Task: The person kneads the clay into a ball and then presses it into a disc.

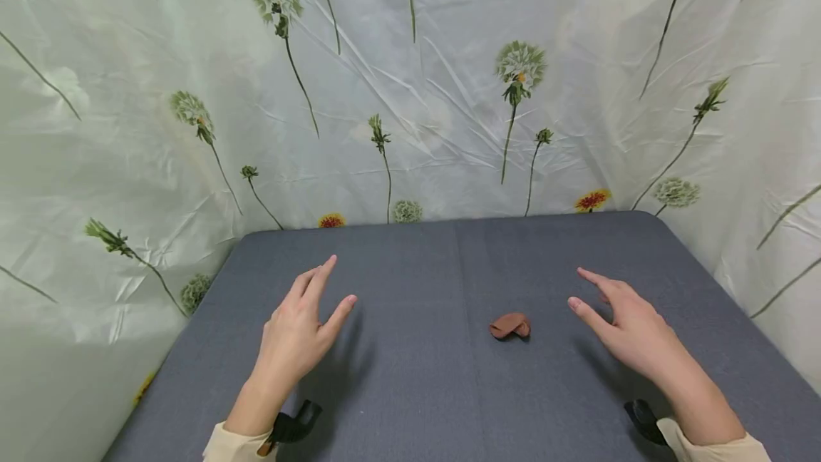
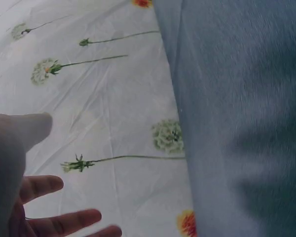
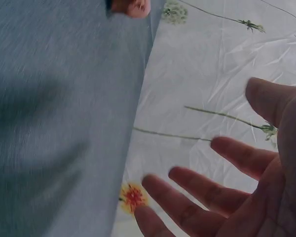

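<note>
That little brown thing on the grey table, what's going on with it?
A person holds both hands above a grey table, fingers spread and relaxed, holding nothing. The small brown crumpled object lies on the cloth between them, nearer the right hand, which is close beside it but not touching. The left hand hovers farther off. What the brown thing is, the pictures do not make clear. A flowered sheet hangs behind the table.

Sleeves: we see cream cuffs on both forearms.
Wrist mounts: we note a black fitting under each wrist.
Hands: bare.
</note>
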`<state>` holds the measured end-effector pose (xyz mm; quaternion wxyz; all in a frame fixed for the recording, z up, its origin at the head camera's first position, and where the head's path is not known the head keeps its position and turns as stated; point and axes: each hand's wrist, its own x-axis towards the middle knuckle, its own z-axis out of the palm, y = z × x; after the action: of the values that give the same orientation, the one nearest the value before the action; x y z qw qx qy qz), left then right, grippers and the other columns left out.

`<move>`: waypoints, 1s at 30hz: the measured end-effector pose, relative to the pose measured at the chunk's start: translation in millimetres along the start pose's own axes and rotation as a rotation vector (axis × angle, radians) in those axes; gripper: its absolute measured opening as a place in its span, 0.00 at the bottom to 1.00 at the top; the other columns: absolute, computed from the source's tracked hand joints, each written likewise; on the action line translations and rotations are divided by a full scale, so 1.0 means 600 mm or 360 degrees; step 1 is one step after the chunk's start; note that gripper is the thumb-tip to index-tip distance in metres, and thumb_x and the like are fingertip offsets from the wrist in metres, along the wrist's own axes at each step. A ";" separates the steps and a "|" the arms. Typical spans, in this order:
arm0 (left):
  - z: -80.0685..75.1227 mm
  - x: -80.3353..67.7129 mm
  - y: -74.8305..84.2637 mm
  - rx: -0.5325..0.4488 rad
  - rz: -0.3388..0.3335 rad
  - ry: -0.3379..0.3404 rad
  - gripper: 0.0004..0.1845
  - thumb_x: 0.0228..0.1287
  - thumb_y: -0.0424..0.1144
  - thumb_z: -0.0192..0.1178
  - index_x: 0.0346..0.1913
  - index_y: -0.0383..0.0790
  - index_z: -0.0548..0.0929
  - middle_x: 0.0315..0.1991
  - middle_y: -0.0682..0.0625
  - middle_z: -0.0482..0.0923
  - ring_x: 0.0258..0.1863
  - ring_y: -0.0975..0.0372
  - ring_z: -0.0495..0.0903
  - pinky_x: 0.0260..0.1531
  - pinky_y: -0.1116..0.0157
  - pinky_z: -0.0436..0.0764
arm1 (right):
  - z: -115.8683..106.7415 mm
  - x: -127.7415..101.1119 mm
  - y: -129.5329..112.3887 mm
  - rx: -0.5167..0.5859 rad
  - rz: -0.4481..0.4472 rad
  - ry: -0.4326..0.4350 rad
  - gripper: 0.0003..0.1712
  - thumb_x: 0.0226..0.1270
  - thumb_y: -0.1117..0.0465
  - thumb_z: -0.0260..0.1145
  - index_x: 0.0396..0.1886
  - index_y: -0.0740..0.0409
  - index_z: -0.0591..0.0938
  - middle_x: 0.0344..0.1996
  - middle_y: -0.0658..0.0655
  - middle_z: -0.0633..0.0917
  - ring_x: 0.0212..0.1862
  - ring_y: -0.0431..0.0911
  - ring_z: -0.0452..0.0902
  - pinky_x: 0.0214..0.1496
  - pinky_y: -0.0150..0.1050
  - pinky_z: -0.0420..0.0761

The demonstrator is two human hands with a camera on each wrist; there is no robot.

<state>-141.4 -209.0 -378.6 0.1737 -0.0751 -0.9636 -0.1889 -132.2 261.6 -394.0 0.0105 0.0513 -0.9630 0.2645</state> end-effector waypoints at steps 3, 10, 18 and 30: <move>0.007 -0.001 -0.001 -0.0211 0.0019 0.0005 0.37 0.77 0.56 0.65 0.83 0.53 0.68 0.70 0.40 0.79 0.60 0.42 0.86 0.43 0.38 0.86 | 0.013 0.010 -0.008 0.0088 -0.0043 -0.0033 0.39 0.85 0.42 0.60 0.82 0.61 0.68 0.72 0.77 0.74 0.65 0.72 0.81 0.54 0.69 0.82; 0.026 0.000 -0.002 -0.0786 -0.0023 -0.0117 0.29 0.80 0.47 0.64 0.79 0.51 0.72 0.63 0.41 0.85 0.55 0.48 0.90 0.46 0.53 0.90 | 0.038 0.029 -0.015 0.0305 -0.0036 -0.0219 0.40 0.85 0.42 0.60 0.83 0.61 0.66 0.72 0.77 0.74 0.63 0.67 0.84 0.51 0.59 0.87; 0.056 -0.002 -0.008 -0.1363 -0.0264 -0.0398 0.26 0.84 0.46 0.59 0.79 0.54 0.70 0.63 0.34 0.83 0.54 0.53 0.90 0.45 0.64 0.90 | 0.055 0.047 -0.022 0.0464 -0.0037 -0.0344 0.40 0.82 0.44 0.65 0.81 0.62 0.69 0.63 0.70 0.83 0.47 0.57 0.88 0.41 0.48 0.86; 0.087 -0.001 -0.009 -0.1611 -0.0476 -0.0519 0.26 0.85 0.48 0.58 0.79 0.50 0.69 0.59 0.33 0.83 0.52 0.48 0.91 0.46 0.57 0.91 | 0.083 0.066 -0.033 0.0599 -0.0042 -0.0432 0.28 0.75 0.52 0.74 0.68 0.62 0.83 0.43 0.55 0.88 0.37 0.45 0.82 0.37 0.41 0.83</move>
<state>-158.1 -193.8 -425.8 -0.0643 -0.0399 -0.7671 -0.6370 -169.0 215.7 -424.8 -0.1255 0.1002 -0.8885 0.4298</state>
